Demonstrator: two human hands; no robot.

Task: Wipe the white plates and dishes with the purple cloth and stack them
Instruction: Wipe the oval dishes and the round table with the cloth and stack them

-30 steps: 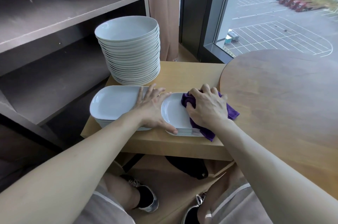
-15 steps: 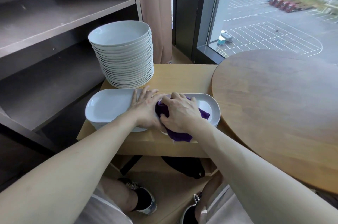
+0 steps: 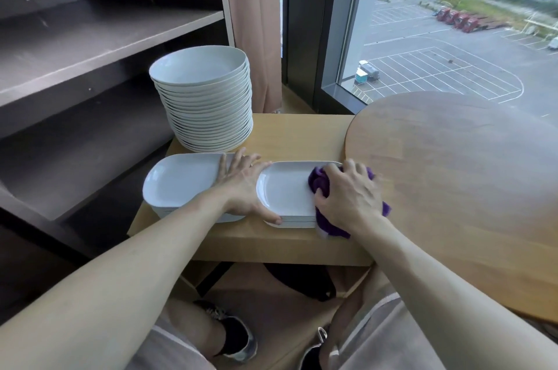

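The right hand (image 3: 347, 199) is bunched up on the purple cloth (image 3: 319, 185) and holds it tight with bent fingers. It pushes the cloth down on the right end of the long white dish (image 3: 285, 192). Half a second ago this hand and the cloth were at the left end of the dish, right next to the other hand. Now they are over at the right end, and the left and middle of the dish show bare and white. Bits of cloth stick out in front of the fingers and under the wrist, past the near edge of the dish.

The dish is the top one of a short pile. The left hand (image 3: 241, 185) lies flat with straight, spread fingers, as it did before. Its thumb presses the near left edge of the dish, and its fingers rest on the second pile of long dishes (image 3: 181, 179) just to the left.

Behind that pile stands a tall stack of round plates (image 3: 205, 97). All of it sits on a small wooden table (image 3: 302, 134). A big round table (image 3: 453, 173) is on the right, dark shelves (image 3: 90, 37) on the left, and a window (image 3: 453, 22) behind.
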